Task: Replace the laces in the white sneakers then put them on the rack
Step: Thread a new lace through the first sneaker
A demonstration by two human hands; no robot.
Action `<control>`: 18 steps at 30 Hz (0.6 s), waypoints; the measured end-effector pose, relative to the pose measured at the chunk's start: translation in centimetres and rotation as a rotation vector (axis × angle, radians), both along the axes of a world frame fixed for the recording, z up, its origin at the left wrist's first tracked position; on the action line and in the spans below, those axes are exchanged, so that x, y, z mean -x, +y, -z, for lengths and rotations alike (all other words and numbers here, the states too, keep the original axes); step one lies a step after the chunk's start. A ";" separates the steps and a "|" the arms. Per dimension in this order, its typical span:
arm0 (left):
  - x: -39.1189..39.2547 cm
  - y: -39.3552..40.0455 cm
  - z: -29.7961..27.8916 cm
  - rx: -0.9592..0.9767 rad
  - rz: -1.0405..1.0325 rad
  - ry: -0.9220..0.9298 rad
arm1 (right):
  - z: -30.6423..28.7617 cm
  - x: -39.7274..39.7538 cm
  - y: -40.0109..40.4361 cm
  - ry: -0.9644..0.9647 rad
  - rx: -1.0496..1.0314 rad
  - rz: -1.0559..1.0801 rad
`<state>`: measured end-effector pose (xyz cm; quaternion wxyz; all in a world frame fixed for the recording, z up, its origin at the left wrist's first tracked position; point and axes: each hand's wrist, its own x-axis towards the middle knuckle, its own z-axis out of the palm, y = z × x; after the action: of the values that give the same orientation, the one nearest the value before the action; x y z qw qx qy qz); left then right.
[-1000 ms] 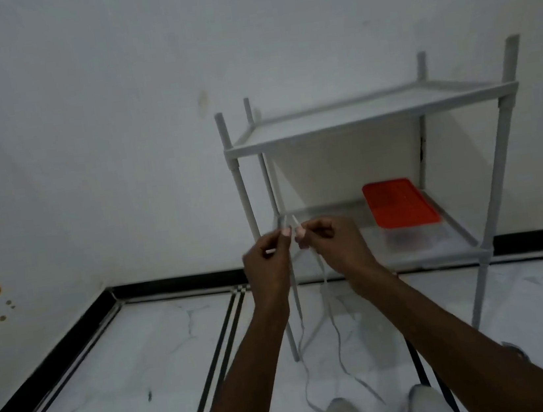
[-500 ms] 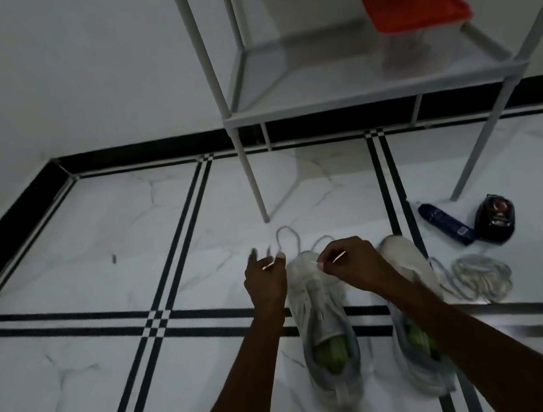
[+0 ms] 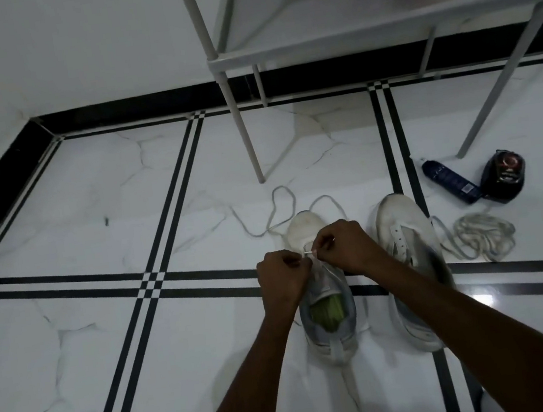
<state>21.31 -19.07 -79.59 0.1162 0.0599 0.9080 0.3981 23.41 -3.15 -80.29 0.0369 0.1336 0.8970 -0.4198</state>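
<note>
Marble floor (image 3: 93, 229): both hands (image 3: 281, 279) pinch lace (image 3: 283, 204) ends over left sneaker (image 3: 328, 319).

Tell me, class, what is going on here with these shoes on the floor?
A person is lacing the left white sneaker on the tiled floor. The left hand and right hand each pinch an end of the lace over the front eyelets; its slack loops past the toe. The right sneaker has no lace yet. A heap of laces lies beside it. Neither shoe is on the rack.
</note>
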 end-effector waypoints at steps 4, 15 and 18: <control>0.1 -0.2 1.1 -0.169 -0.066 -0.067 | 0.5 0.3 -0.1 -0.024 -0.045 -0.031; 0.3 0.0 2.3 -0.374 -0.223 -0.252 | 1.2 -0.7 -0.8 -0.010 0.119 0.162; 0.3 0.0 2.4 -0.382 -0.231 -0.249 | 1.2 -0.9 -1.0 -0.014 0.182 0.211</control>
<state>21.06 -19.02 -82.01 0.1675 -0.0729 0.7959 0.5773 24.29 -4.13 -81.46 0.0110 0.2263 0.8358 -0.5002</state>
